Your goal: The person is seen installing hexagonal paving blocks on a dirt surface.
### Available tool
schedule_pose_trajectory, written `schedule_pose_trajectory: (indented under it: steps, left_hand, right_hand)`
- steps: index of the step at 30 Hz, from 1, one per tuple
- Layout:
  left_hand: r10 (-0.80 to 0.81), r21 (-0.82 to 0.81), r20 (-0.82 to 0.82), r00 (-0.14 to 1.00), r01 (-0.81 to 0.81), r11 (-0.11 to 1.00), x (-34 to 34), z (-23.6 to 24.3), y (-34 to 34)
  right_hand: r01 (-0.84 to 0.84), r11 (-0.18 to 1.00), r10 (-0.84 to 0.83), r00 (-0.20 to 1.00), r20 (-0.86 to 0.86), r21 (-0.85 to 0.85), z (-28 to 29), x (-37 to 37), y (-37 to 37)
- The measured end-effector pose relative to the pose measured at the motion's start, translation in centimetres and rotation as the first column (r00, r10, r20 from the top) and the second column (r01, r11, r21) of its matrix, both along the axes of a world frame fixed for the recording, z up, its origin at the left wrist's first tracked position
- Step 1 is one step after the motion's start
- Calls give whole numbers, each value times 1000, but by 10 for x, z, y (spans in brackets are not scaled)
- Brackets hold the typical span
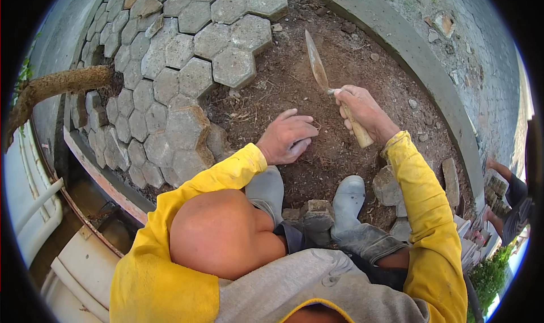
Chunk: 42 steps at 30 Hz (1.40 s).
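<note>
My right hand [362,113] is closed round the wooden handle of a pointed trowel [319,66]. Its metal blade points away from me, tilted a little to the left, above the bare brown soil [294,96]. Lower and to the left, my left hand [288,136] hovers over or rests on the soil; which of the two I cannot tell. Its fingers are loosely curled but apart, and nothing shows in them. Left of this hand lie hexagonal grey paving blocks [195,76], fitted side by side, with a thick block edge [195,136] facing the soil.
A concrete kerb [419,76] curves round the soil's right side. Loose blocks [387,186] lie near my boots [348,201]. At left a tree trunk [62,85] leans over the paving. Another person's legs [504,198] show at the far right.
</note>
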State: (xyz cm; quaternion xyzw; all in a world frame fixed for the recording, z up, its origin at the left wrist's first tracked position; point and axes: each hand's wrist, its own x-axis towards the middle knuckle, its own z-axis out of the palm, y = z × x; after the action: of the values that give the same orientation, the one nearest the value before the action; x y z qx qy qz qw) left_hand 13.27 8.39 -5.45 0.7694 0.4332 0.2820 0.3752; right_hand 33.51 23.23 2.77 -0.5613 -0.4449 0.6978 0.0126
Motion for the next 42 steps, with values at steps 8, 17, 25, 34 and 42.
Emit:
schedule_pose_trajectory:
  steps: [8, 17, 25, 34, 42]
  left_hand:
    - [664, 421, -474, 579, -513, 748, -111, -11, 72]
    - [525, 357, -697, 488, -399, 845, -119, -21, 74]
    - [545, 358, -676, 497, -425, 831, -113, -22, 75]
    - [568, 360, -659, 493, -456, 814, -125, -35, 75]
    - [636, 463, -571, 519, -436, 772, -130, -54, 78]
  right_hand:
    - [-153, 973, 136, 985, -105, -171, -37, -35, -80]
    - [140, 968, -173, 973, -151, -207, -47, -66, -90]
    - [176, 983, -180, 977, -113, -46, -57, -81, -94]
    - [535, 843, -538, 839, 83, 57, -45, -7, -118]
    - [-273, 947, 268, 962, -54, -171, -6, -9, -163]
